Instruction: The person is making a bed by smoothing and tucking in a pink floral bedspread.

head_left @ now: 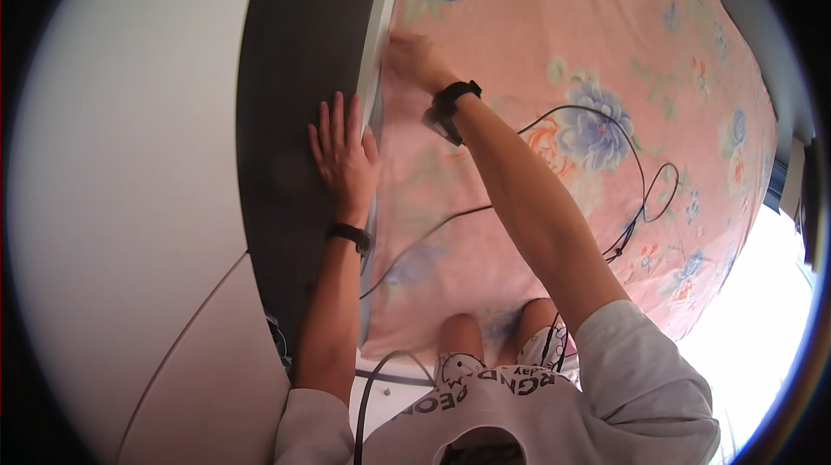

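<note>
Touching one floral sheet, one right hand curls, hold unclear; one left hand splays empty.

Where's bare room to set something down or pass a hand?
Pink floral cloth sheet: upper stretch, beyond the thin black cable and right of the right hand. Flat dark panel: ahead of the left hand, right of the smooth white panel. Crowded: cable loops beside the right forearm.
</note>
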`<state>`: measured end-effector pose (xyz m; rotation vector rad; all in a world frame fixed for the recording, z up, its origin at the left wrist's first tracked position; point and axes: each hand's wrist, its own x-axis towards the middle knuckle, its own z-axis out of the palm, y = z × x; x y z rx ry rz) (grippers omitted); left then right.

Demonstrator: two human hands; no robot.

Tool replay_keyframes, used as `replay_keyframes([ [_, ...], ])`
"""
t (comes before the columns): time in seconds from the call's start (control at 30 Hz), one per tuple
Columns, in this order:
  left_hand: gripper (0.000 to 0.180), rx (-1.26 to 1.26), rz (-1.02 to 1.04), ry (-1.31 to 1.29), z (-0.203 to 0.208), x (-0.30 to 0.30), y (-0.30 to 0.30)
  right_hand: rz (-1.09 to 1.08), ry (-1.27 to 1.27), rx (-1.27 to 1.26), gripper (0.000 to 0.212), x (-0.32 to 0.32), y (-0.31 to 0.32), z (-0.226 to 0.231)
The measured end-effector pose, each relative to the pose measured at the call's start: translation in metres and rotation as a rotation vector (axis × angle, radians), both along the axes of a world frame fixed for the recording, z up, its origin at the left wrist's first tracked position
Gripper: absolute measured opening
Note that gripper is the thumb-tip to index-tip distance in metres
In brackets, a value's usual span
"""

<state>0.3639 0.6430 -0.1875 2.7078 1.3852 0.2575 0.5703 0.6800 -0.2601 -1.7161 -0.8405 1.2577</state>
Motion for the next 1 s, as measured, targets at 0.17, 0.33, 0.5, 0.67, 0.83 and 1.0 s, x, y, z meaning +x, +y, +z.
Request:
replay_keyframes([
  [0.17, 0.052, 0.01, -0.017, -0.028, -0.003, 0.017, -0.005, -0.061, -0.296, 0.225, 0.033, 0.012, -0.02, -0.022],
  [0.33, 0.052, 0.018, -0.014, 0.018, -0.002, 0.0, -0.003, 0.421, -0.799, -0.092, 0.03, 0.005, -0.001, 0.026],
  [0.5, 0.053, 0.008, -0.019, 0.036, -0.001, 0.009, -0.004, 0.83, -1.221, -0.139, 0.029, 0.032, 0.021, 0.018],
  [0.67, 0.052, 0.008, -0.033, 0.021, -0.002, 0.022, -0.003, 0.789, -1.205, -0.216, 0.018, 0.04, 0.027, -0.005],
  [0.83, 0.051, 0.02, -0.009, 0.038, 0.002, 0.008, -0.002, 0.535, -1.054, 0.2, 0.021, 0.058, 0.005, -0.002],
  [1.0, 0.05, 0.017, -0.003, 0.052, 0.003, 0.008, 0.0, 0.326, -0.943, 0.186, 0.032, 0.083, 0.021, 0.006],
])
